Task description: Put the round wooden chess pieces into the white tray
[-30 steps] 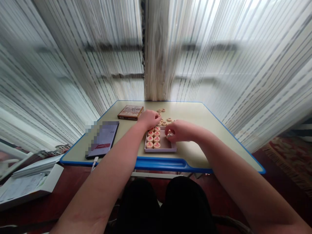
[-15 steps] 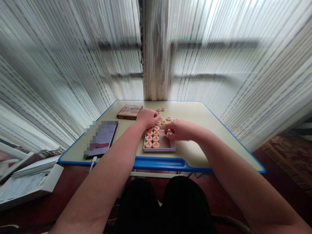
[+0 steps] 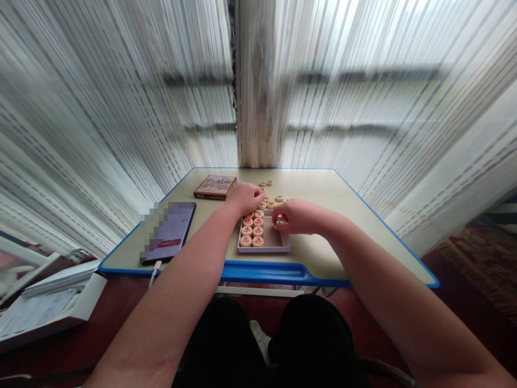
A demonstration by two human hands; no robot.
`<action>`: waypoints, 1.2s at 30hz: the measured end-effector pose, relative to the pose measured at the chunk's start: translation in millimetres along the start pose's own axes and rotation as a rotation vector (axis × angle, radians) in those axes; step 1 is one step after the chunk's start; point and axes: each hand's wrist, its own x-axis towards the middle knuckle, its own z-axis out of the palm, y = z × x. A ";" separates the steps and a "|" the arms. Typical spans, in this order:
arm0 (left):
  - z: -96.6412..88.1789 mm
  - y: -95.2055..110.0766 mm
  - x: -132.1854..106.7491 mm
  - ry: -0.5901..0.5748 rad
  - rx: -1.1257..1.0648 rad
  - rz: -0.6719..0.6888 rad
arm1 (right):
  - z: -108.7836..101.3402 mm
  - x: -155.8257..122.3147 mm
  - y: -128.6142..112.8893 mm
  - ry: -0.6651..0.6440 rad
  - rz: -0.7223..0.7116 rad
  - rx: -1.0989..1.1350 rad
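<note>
Wooden disc (image 3: pixel 279 223) w/ red character at R edge of tray, pinched in R hand (image 3: pixel 294 217), fingers closed on it. Prob. light, hard, smooth: best gripped by rim. L hand (image 3: pixel 244 198) just above tray, near loose discs (image 3: pixel 271 205); can't tell if holding one. Pale pink tray (image 3: pixel 264 249) holds rows of discs, mid blue-edged table (image 3: pixel 283 272). Brown box (image 3: pixel 214 187) upper left, print too small to read; phone (image 3: pixel 169 231) left.

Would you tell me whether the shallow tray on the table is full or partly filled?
Partly filled: the tray holds two columns of red-marked wooden pieces at left; its right side shows bare floor.
</note>
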 end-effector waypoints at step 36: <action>-6.0 -1.0 -1.9 -0.035 0.067 -0.210 | 28.2 30.4 58.3 0.410 0.314 0.133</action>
